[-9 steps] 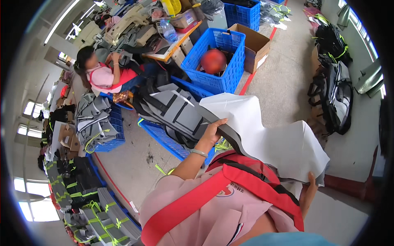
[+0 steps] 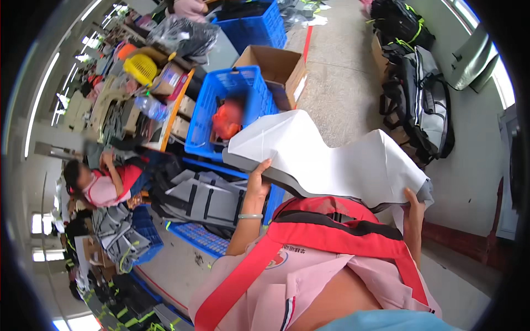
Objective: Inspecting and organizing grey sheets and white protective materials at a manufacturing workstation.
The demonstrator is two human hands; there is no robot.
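A wide panel of sheet material (image 2: 331,160), white on top with a dark grey edge and underside, stretches in front of my body. Its surface bends in waves, with a dip in the middle. My left hand (image 2: 258,179) grips its near edge toward the left end, fingers underneath and the thumb on the edge. My right hand (image 2: 413,201) pinches the right-hand corner, thumb on the white face; its other fingers are hidden below. Beneath the panel is the red apron (image 2: 331,237) I wear, with a dark strip along its top.
Left of my left arm, grey cut pieces with black straps (image 2: 207,198) lie over a blue crate (image 2: 201,236). Ahead stand another blue crate (image 2: 199,113) holding something red and an open cardboard box (image 2: 276,69). A seated co-worker (image 2: 105,185) is at left. Bags (image 2: 422,105) line the right wall.
The view has turned to the right, so the crates and co-worker sit farther left. Both hands keep hold of the panel, which stays stretched between them.
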